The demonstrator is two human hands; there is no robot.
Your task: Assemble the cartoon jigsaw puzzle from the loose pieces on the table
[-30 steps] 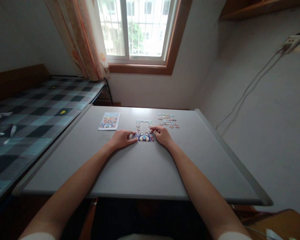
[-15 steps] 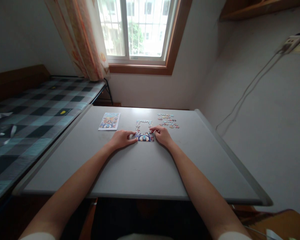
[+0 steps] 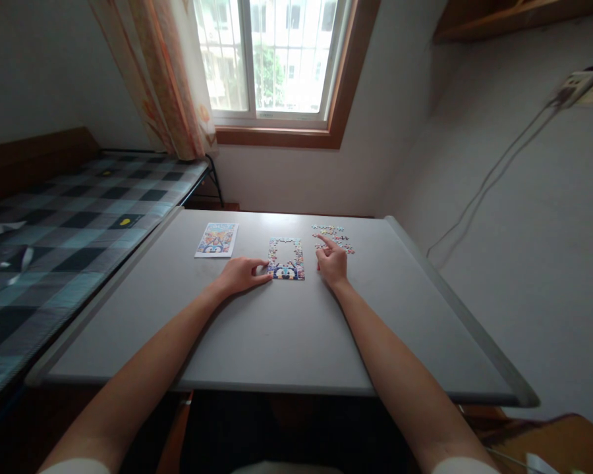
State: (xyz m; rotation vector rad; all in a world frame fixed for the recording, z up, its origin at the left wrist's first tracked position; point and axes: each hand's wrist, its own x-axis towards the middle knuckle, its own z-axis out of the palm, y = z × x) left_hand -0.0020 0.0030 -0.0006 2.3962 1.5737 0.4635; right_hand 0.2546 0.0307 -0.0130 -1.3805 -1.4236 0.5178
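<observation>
A partly joined jigsaw puzzle [image 3: 285,272] lies flat in the middle of the table, with a bare gap inside its frame of pieces. At its left edge rests my left hand [image 3: 241,273], thumb and forefinger apart and touching the border, holding nothing up. My right hand [image 3: 333,262] is over to the right of the puzzle. Its forefinger stretches out to the loose puzzle pieces [image 3: 343,247], while the other fingers curl under. No piece shows in it. Part of the loose pieces is hidden behind this hand.
A printed picture sheet [image 3: 217,239] lies on the grey table [image 3: 277,336], left of the puzzle. Beyond the table's left side stands a bed with a checked cover [image 3: 143,191]. A window [image 3: 286,59] and white walls enclose the far and right sides.
My right hand has left the puzzle's right edge and moved right and away to the loose pieces, its forefinger now extended. My left hand has stayed in place.
</observation>
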